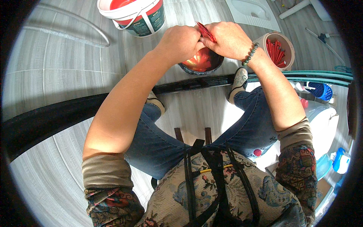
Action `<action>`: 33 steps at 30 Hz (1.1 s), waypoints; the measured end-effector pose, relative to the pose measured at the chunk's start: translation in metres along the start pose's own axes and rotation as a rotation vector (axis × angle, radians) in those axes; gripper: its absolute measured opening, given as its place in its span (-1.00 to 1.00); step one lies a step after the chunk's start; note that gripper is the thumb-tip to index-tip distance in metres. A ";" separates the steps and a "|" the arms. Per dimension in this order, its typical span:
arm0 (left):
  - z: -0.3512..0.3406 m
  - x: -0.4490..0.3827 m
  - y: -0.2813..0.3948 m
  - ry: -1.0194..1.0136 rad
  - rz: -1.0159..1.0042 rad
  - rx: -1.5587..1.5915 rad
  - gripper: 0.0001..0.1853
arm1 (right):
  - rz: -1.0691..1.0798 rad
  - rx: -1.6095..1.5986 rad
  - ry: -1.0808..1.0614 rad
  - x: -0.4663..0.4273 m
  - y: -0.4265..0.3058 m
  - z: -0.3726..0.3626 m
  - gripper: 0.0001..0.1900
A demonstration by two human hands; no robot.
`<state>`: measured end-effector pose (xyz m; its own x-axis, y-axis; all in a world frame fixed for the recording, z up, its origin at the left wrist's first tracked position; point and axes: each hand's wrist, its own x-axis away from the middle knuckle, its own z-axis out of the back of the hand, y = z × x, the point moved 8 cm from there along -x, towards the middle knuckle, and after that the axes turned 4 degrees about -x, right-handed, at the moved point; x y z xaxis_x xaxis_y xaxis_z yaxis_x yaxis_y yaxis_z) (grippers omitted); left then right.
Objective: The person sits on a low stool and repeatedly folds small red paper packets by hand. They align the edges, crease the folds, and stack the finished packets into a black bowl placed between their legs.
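Observation:
Over a dark, speckled-rim bowl [189, 71], my two hands meet at a small red foil packet [206, 31]. My right hand [228, 39], with a beaded bracelet at the wrist, pinches the packet under its thumb. Curled in against the packet's near side is my left hand [180, 41], its fingertips mostly hidden. Shiny red and golden contents [200, 61] show inside the bowl, though I cannot tell whether they are liquid or wrappers. To the right, a pale round tub [289, 46] lies tilted with several red packets [275, 52] in it.
A white-rimmed bucket [150, 24] with a red inside stands beyond my left hand. A black door track [192, 83] crosses the floor between my feet and body. Glass panels [317, 75] stand at right. A grey hose [85, 42] lies far left, and a squat toilet [252, 11] is set beyond.

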<state>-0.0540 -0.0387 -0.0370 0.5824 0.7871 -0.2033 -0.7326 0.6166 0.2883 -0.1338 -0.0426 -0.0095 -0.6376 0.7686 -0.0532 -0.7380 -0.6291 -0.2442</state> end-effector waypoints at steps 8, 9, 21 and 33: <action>-0.011 0.002 0.000 -0.103 -0.022 -0.065 -0.68 | -0.028 0.026 -0.071 0.000 -0.002 -0.002 -0.78; -0.013 0.002 0.000 -0.140 -0.019 -0.080 -0.68 | -0.034 0.048 -0.084 0.000 0.000 -0.005 -0.78; -0.012 0.004 0.003 -0.087 -0.040 -0.041 -0.64 | -0.031 0.072 -0.110 0.000 0.001 -0.013 -0.82; -0.014 0.003 0.003 -0.195 -0.019 -0.083 -0.68 | -0.032 0.051 -0.115 0.001 0.002 -0.014 -0.83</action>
<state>-0.0596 -0.0340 -0.0497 0.6476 0.7617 -0.0212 -0.7427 0.6372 0.2059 -0.1328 -0.0420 -0.0233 -0.6328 0.7715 0.0660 -0.7665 -0.6121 -0.1943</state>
